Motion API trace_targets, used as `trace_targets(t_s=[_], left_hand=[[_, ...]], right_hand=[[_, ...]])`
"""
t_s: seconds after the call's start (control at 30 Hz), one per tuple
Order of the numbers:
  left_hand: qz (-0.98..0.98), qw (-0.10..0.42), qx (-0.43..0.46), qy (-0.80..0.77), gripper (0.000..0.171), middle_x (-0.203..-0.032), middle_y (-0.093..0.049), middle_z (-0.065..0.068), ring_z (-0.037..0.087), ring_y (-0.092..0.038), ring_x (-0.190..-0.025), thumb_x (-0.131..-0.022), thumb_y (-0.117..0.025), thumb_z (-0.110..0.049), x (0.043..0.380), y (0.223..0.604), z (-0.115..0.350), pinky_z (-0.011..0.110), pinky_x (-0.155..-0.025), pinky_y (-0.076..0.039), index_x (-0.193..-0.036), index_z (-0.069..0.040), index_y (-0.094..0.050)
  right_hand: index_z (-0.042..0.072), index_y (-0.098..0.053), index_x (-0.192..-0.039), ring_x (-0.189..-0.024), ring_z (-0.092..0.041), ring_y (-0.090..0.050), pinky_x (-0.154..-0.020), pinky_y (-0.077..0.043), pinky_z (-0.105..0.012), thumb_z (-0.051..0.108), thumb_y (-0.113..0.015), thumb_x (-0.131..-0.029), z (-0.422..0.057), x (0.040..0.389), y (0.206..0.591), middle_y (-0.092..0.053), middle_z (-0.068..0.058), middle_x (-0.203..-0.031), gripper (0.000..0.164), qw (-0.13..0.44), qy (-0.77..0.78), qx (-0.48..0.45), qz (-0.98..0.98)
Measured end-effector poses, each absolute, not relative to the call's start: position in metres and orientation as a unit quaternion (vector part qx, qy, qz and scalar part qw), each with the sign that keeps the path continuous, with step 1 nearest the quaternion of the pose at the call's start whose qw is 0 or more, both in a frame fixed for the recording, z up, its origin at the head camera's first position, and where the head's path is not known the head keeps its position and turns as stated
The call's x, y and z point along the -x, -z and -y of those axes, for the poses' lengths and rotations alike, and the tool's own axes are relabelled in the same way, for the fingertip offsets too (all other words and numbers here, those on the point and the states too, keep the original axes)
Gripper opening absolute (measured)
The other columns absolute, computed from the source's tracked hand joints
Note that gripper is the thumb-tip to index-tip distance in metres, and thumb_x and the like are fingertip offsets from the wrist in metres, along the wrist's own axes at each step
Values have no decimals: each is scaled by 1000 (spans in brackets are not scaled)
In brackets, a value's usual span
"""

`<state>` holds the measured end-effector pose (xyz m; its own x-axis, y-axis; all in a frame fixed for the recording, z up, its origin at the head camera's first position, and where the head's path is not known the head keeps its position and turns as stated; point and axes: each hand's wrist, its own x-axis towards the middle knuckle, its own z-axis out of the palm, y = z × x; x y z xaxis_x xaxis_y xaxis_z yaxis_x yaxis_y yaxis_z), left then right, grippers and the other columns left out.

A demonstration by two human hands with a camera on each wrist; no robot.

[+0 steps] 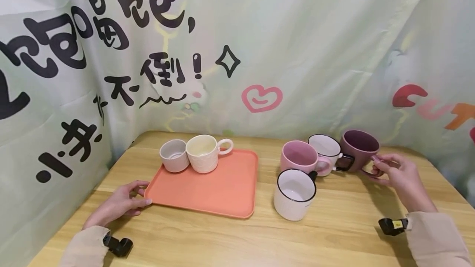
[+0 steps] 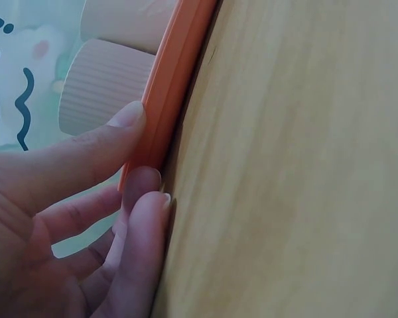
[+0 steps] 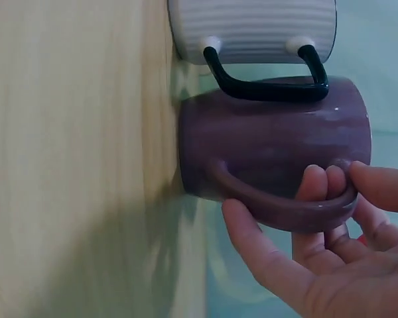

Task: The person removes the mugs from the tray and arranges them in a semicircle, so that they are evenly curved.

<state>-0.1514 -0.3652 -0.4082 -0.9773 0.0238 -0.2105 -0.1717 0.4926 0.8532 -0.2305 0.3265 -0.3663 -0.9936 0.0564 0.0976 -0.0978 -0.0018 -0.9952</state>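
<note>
While the left grip (image 1: 118,203) pinches the tray (image 1: 208,193), the right grip (image 1: 402,176) clasps the purple mug (image 1: 360,148) by its handle (image 3: 278,208).

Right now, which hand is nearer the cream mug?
Left hand: it grips the tray, left of the cream mug; the right hand holds the purple mug, farther right.

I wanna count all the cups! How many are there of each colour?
White mugs: 2
Pink mug: 1
Purple mug: 1
Cream mug: 1
Pale grey cup: 1
Total: 6
</note>
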Motion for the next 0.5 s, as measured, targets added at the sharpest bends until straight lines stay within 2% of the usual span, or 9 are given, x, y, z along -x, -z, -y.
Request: trace_targets(t_s=[0.17, 0.5], left_hand=[[-855, 102, 45, -506, 70, -111, -54, 16, 20, -61, -82, -92, -76, -10, 153, 412, 361, 32, -65, -58, -146, 12, -37], [-859, 105, 16, -500, 69, -110, -54, 16, 20, -60, -79, -94, -73, -9, 154, 411, 368, 32, -67, -59, -146, 14, -34]], right_hand=[[23, -71, -89, -70, -6, -63, -61, -58, -22, -4, -57, -101, -326, 228, 366, -67, 8, -79, 33, 77, -670, -25, 738], [21, -72, -90, -72, -5, -64, -62, -57, -21, -7, -55, -100, -322, 223, 367, -69, 10, -81, 34, 68, -673, -27, 736]])
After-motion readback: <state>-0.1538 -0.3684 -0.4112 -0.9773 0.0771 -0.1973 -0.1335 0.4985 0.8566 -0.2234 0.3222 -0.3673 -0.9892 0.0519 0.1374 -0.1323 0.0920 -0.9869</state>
